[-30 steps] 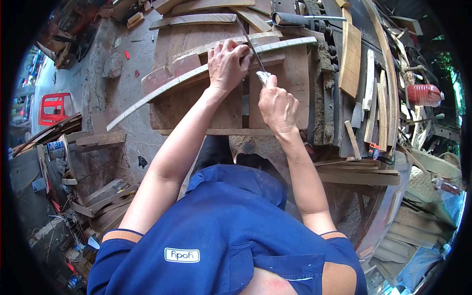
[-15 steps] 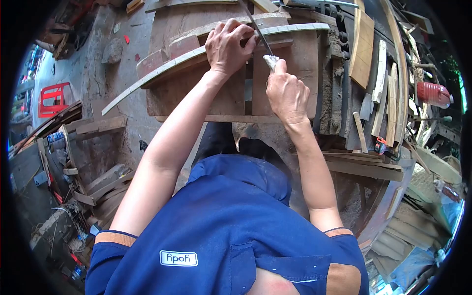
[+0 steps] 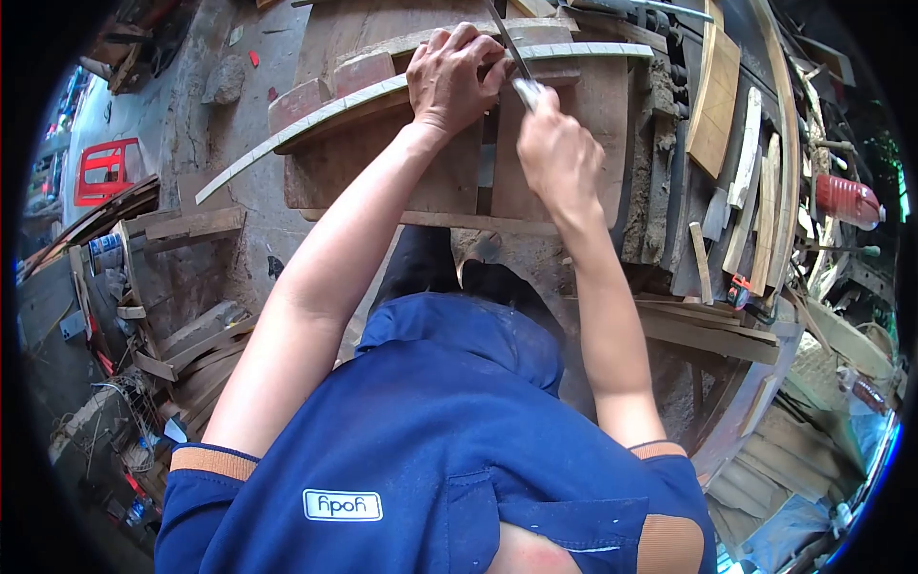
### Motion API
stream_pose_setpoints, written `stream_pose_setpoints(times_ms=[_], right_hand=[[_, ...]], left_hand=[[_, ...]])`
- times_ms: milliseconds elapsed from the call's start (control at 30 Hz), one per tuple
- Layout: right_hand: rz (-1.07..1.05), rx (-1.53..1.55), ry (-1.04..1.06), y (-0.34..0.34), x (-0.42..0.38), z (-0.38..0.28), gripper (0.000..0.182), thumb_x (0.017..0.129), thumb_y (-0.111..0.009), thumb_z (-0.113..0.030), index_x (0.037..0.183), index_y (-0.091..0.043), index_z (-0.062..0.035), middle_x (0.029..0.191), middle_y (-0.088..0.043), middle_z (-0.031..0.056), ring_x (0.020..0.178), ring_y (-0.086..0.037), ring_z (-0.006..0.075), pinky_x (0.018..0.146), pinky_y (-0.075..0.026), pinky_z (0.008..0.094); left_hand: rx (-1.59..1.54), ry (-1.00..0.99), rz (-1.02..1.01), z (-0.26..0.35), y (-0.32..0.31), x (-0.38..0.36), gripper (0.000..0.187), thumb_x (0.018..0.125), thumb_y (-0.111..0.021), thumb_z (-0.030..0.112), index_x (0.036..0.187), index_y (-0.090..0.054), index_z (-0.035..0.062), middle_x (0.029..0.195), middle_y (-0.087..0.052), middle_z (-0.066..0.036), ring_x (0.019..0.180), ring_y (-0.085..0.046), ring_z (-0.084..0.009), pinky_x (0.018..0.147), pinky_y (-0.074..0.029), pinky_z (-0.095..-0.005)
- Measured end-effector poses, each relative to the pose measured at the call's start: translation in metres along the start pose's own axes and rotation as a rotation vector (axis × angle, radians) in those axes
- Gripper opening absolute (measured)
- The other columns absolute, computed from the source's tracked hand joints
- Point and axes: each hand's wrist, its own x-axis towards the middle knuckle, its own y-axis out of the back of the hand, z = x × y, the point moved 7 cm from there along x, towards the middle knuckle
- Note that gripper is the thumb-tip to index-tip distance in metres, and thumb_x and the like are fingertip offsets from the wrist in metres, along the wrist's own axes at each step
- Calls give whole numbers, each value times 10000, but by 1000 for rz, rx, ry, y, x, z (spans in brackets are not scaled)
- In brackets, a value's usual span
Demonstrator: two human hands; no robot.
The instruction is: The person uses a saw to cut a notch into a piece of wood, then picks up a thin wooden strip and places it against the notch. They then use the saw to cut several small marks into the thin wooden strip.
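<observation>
A long, pale, curved wooden strip (image 3: 316,119) with regular cross marks along its length rests on wooden blocks on the bench. My left hand (image 3: 453,80) presses down on this strip near its middle, fingers curled around it. In my right hand (image 3: 560,153) is the whitish handle of a narrow-bladed saw (image 3: 509,43), the fingers wrapped round it. Its dark blade crosses the strip just right of my left fingertips and runs out of view at the top. Whether the teeth are in the wood is too small to tell.
The wooden bench top (image 3: 555,182) has a gap down its middle. Planks and offcuts (image 3: 715,100) lie on the right, with a red-filled plastic bottle (image 3: 848,201) beyond. A red plastic chair (image 3: 107,172) stands at far left, above piled scrap wood (image 3: 196,225).
My right hand has pushed the saw forward, away from my body, along its blade. My left hand keeps its hold on the strip. The view has shifted slightly.
</observation>
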Motion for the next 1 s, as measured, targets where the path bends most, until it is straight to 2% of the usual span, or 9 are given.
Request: stream_pose_setpoints(times_ms=[133, 267, 400, 533, 600, 633, 767, 833, 1000], right_hand=[[-10, -3, -22, -7, 11, -5, 190, 950, -431, -153, 1015, -546, -16, 715, -687, 228, 695, -709, 380, 627, -575, 495], [-73, 12, -54, 1, -19, 5, 180, 946, -433, -149, 987, -555, -23, 716, -690, 222, 695, -712, 374, 624, -581, 481], [41, 22, 7, -6, 16, -7, 164, 940, -443, -135, 982, -557, -24, 706, -690, 214, 700, -714, 372, 614, -582, 475], [-12, -7, -9, 0, -5, 2, 180, 942, -436, -128, 1007, -562, -17, 707, -690, 217, 698, -714, 369, 615, -581, 477], [-76, 89, -67, -7, -10, 7, 191, 964, -422, -183, 1019, -519, -28, 758, -673, 279, 735, -688, 443, 654, -561, 555], [-25, 101, -33, -4, -2, 3, 190, 961, -426, -181, 1035, -520, -34, 760, -671, 284, 735, -687, 445, 650, -562, 553], [-18, 74, -12, -11, 12, -2, 208, 959, -441, -196, 1064, -525, -37, 760, -669, 287, 737, -689, 443, 647, -562, 553], [-28, -3, -17, 1, -5, 1, 196, 946, -434, -140, 1040, -561, -22, 735, -691, 230, 706, -709, 385, 629, -576, 499], [-47, -8, -21, -5, 12, 0, 179, 938, -424, -128, 997, -555, -21, 757, -697, 230, 728, -711, 389, 646, -573, 505]], left_hand=[[3, 8, -18, 0, 0, 1, 157, 782, -704, 344, 858, -705, 207, 941, -622, 24, 965, -596, -220, 839, -468, -382], [-10, 22, -36, 1, 1, 1, 157, 797, -693, 351, 854, -702, 205, 936, -623, 20, 968, -595, -225, 836, -467, -391], [9, -7, -19, 1, 1, 1, 165, 786, -699, 348, 857, -703, 199, 938, -623, 18, 952, -599, -229, 829, -468, -391], [-11, 16, -20, 1, 3, 4, 166, 782, -701, 347, 859, -701, 200, 942, -622, 18, 950, -598, -227, 827, -468, -390], [-6, 13, -28, 1, 1, 1, 163, 778, -703, 340, 859, -698, 200, 945, -621, 20, 948, -598, -228, 822, -469, -389], [8, -6, -11, 1, 1, 0, 155, 779, -700, 331, 860, -695, 199, 946, -622, 21, 950, -597, -228, 819, -470, -388], [1, 11, -28, -1, -1, 0, 154, 777, -701, 332, 861, -695, 203, 943, -622, 28, 954, -597, -227, 822, -471, -389], [-18, 31, -42, 0, 1, 1, 146, 776, -704, 327, 857, -694, 206, 943, -622, 32, 951, -596, -226, 823, -471, -389], [-14, 28, -34, -2, -1, 0, 133, 773, -703, 304, 858, -693, 202, 944, -621, 34, 954, -593, -225, 813, -474, -386]])
